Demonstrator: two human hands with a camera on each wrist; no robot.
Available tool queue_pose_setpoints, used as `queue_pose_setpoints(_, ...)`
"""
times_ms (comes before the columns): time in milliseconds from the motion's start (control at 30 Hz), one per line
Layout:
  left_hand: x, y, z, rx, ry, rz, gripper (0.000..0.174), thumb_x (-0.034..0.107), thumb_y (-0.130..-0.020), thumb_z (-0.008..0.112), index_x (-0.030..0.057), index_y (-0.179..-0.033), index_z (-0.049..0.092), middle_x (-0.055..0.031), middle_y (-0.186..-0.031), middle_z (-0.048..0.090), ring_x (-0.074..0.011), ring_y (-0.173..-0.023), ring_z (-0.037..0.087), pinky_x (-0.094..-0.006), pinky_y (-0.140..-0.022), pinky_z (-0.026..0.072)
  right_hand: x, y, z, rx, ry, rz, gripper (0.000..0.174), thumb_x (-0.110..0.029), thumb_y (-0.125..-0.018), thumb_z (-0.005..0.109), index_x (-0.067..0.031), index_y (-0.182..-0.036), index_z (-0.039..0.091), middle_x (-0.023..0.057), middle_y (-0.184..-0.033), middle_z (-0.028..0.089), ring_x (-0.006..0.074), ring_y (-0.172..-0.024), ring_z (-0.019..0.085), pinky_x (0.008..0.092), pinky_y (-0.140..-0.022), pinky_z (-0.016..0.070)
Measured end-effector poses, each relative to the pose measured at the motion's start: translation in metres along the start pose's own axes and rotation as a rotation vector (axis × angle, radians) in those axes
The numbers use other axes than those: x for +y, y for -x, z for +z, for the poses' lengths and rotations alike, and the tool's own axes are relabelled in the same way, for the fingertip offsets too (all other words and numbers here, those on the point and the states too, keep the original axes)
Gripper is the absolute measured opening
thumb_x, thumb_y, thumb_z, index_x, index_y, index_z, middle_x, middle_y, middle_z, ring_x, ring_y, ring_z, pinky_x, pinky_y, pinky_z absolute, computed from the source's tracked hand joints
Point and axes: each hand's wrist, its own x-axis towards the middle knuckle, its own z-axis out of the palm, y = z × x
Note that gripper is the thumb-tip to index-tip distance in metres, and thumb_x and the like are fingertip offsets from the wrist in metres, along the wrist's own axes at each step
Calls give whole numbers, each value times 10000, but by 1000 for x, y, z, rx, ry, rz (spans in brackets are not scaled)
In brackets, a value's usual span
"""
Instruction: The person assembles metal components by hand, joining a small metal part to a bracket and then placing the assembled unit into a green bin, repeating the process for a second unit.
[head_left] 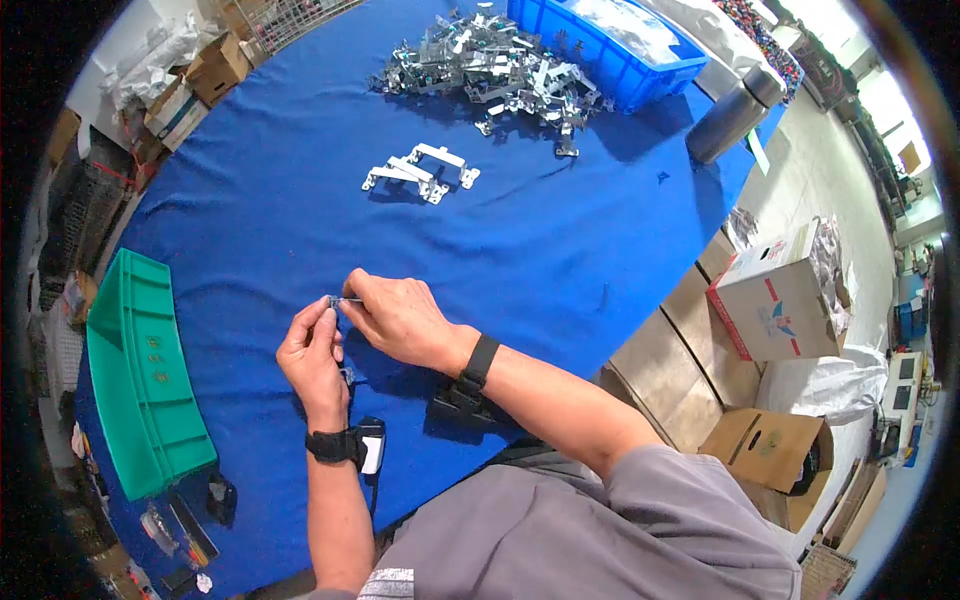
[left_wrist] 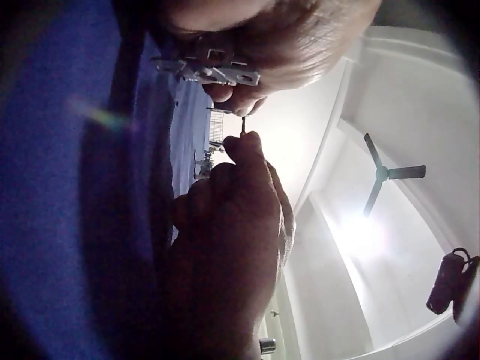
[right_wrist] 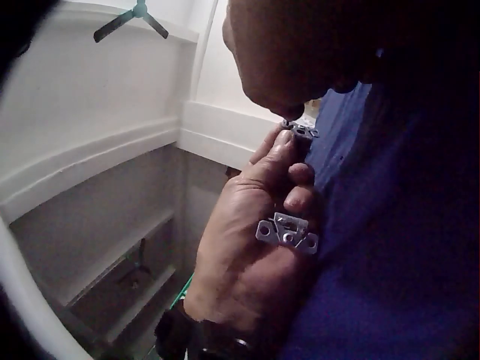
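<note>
My left hand (head_left: 318, 362) grips a metal bracket (right_wrist: 287, 231) lengthwise. One flanged end with holes shows by the palm, the other end beyond the fingertips; the middle is hidden inside the hand. Close at the far end, my right hand (head_left: 405, 320) pinches a thin dark pin-like piece (left_wrist: 243, 125) between thumb and forefinger. Its tip is right by the bracket's end, and its exact kind cannot be told. Ahead of both hands, several similar white-silver brackets (head_left: 425, 170) lie together on the blue cloth (head_left: 540, 260).
A heap of metal brackets (head_left: 490, 75) lies at the back, beside a blue crate (head_left: 640, 85) with clear plastic inside. A steel bottle (head_left: 735, 115) stands by the right edge. On the left is a green bin (head_left: 150, 380). Cardboard boxes (head_left: 775, 300) are beyond the table's right edge.
</note>
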Motion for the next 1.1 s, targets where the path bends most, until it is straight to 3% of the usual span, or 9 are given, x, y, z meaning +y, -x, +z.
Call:
queue_pose_setpoints(100,1,-3,1,-5,-2,35,170,6,-912,649,-18,-1074,694,-26,-847,650,-30,-609,515,-163,-465,391,3,-2,0,-38,124,-9,203,-203,-941,600,-15,-959,525,172,-737,639,389,-679,624,475,-556,454)
queue_pose_setpoints(333,-1,-2,3,19,-21,48,181,45,-918,656,-1,-1088,697,-2,-755,615,-28,-554,475,-170,-458,363,0,-2,0,73,3,-16,220,-228,-947,597,-20,-916,535,174,-732,634,396,-674,618,481,-543,446)
queue_pose_setpoints(433,0,0,5,16,-19,29,183,43,-918,656,-1,-1091,696,-2,-753,615,-29,-554,479,-170,-460,367,5,3,2,18,-9,-4,233,-237,-942,603,-11,-946,544,173,-736,637,392,-674,624,484,-553,450)
queue_pose_setpoints(500,0,0,3,16,-27,36,183,41,-918,656,-2,-1091,695,-3,-751,616,-28,-555,481,-170,-460,367,8,1,4,-30,134,21,232,-225,-931,612,-10,-969,533,167,-736,639,386,-671,629,479,-563,454)
queue_pose_setpoints(567,-3,-2,0,-11,-10,24,167,14,-911,655,-11,-1069,701,-27,-872,655,-35,-627,527,-166,-467,394,4,-1,3,0,97,17,222,-219,-928,616,-14,-939,532,166,-730,636,385,-670,628,476,-563,452)
queue_pose_setpoints(700,-2,-2,0,-14,-23,18,167,19,-908,662,-11,-1068,701,-26,-872,655,-35,-627,526,-167,-468,395,-1,1,-1,85,-39,21,237,-232,-927,625,-24,-846,547,168,-726,630,383,-670,621,470,-560,452)
queue_pose_setpoints(867,-1,-3,1,-6,11,18,165,22,-907,664,-13,-1064,701,-29,-875,656,-36,-627,526,-168,-470,395,10,-2,5,51,23,-12,200,-213,-927,615,-25,-908,550,165,-729,624,378,-676,619,473,-565,453)
queue_pose_setpoints(933,-2,-2,2,-14,-46,65,193,34,-917,650,-11,-1101,690,-10,-732,613,-34,-544,478,-179,-459,366,11,0,6,62,85,-32,189,-200,-927,610,-25,-948,541,165,-731,622,377,-678,618,472,-569,455)
queue_pose_setpoints(1100,-1,-2,3,-4,-34,55,186,42,-917,655,-8,-1091,694,-10,-733,613,-33,-544,477,-179,-459,365,-3,0,-2,98,-30,12,190,-195,-947,588,-25,-874,547,165,-732,612,376,-673,611,466,-577,457)
